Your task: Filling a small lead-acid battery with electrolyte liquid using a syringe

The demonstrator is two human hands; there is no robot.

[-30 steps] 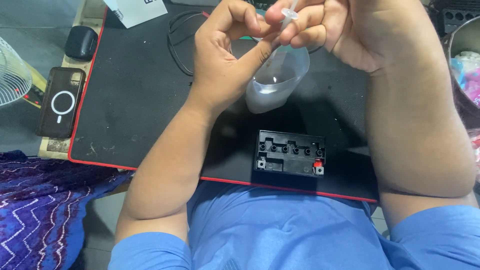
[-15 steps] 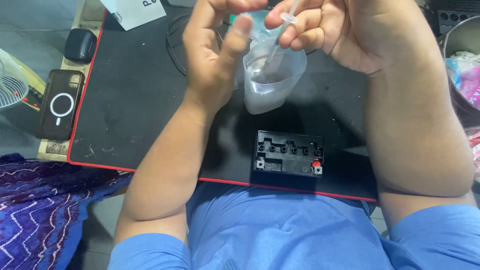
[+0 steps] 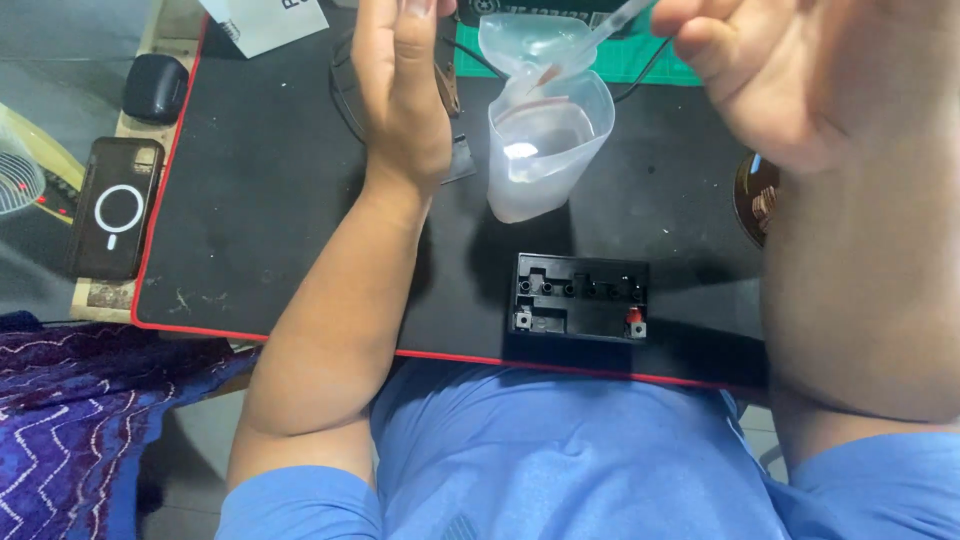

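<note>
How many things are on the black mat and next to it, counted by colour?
Black: 3 — small battery, phone, earbud case
Clear: 1 — plastic container beside the left hand
White: 1 — box
Brown: 1 — round thing
Total: 6

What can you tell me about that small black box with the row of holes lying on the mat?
The small black rectangular box looks like moulded plastic. Its top faces up, showing a row of round holes along the back edge, a metal terminal at the left front corner and a red-marked one at the right. It lies flat near the front, red-trimmed edge of the black mat, just below the clear plastic container. Neither hand touches it.
</note>
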